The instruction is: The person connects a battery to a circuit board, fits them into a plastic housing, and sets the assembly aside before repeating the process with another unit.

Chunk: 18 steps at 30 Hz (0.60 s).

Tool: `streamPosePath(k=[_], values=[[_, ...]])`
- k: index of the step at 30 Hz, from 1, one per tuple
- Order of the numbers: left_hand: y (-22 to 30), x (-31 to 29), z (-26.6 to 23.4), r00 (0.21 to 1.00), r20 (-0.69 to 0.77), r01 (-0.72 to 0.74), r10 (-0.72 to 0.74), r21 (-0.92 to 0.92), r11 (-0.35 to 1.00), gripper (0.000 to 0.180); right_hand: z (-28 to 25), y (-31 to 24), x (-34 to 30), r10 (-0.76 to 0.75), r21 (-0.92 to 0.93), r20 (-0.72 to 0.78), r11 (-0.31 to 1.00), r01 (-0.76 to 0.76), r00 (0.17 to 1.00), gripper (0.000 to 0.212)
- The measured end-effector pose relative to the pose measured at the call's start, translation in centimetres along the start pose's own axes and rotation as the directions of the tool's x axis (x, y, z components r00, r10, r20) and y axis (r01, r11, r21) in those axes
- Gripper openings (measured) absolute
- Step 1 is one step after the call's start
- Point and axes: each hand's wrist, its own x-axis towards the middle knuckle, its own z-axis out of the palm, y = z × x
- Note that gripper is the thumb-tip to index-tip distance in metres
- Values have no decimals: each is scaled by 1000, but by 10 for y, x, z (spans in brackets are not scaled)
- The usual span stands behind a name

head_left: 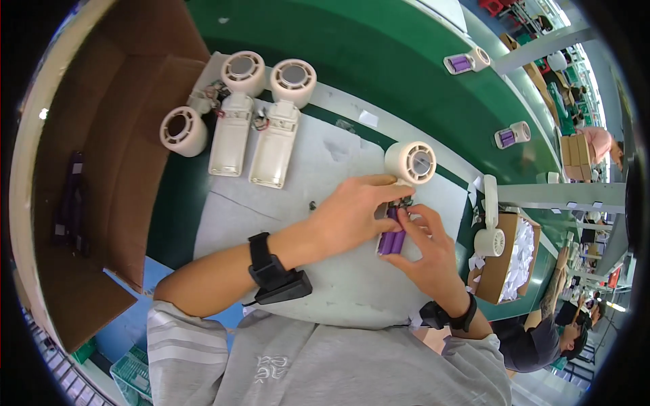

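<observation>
Clearly, the cream fan lies at about one o'clock from the wearer, on the paper-covered table. Its round head points between twelve and one o'clock, and the long axis runs down to the foot of the handle between six and seven. The right hand is half curled and has hold of the handle, fingers against the purple cells. The left hand is partly closed at the wiring; whether it pinches anything, I can't tell. I'd judge the shell light, stiff and a little slippery, the cells denser, the wiring fragile; the handle's sides look the safest hold.
</observation>
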Motion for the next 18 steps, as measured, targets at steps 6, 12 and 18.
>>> streamPosePath(k=[6,12,18], values=[[-10,1,-7,959,-279,-39,55,63,997,39,-20,17,68,88,-216,-418,957,-194,904,59],[-10,6,-8,961,-242,-122,133,61,991,22,-75,133,18,206,-502,-518,712,-491,830,54],[-3,4,-14,976,-190,-100,105,36,994,13,-69,151,-2,597,-374,-348,619,-691,723,56]])
